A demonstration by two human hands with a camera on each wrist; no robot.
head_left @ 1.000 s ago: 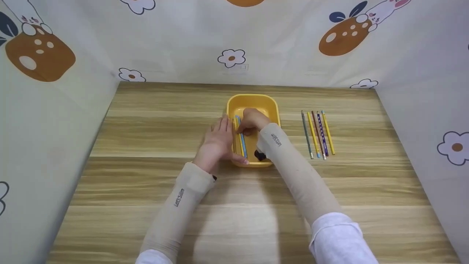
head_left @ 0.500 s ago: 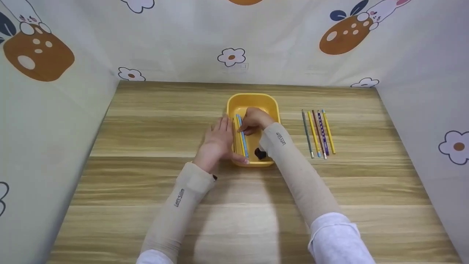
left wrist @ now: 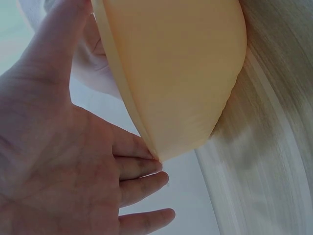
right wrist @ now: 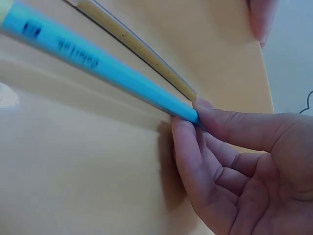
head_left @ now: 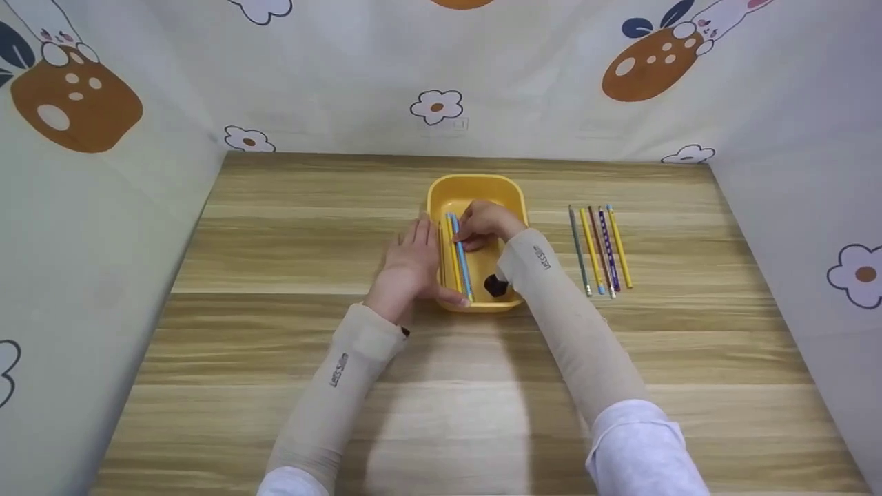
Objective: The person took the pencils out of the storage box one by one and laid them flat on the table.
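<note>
In the head view a yellow plastic box [head_left: 479,308] stands on the table, with several pencils lying lengthwise along its left side. My right hand [head_left: 486,224] reaches inside and pinches a light-blue pencil [head_left: 464,260] between thumb and forefinger. Printed lettering shows on that pencil in the right wrist view. Beside it lies a yellow pencil [head_left: 455,269]. My left hand [head_left: 411,265] rests against the box's left rim, fingers straight along the outside and thumb at the near-left corner. Its fingertips touch the rim in the left wrist view, with the palm off the wall.
To the right of the box, a row of several pencils [head_left: 598,251] in green, yellow, brown and purple lies on the wooden table [head_left: 275,227]. Patterned cloth walls [head_left: 344,76] rise at the back and both sides.
My right hand has shifted slightly right inside the box with the light-blue pencil, whose near end has swung a little to the right. The left hand has stayed at the rim.
</note>
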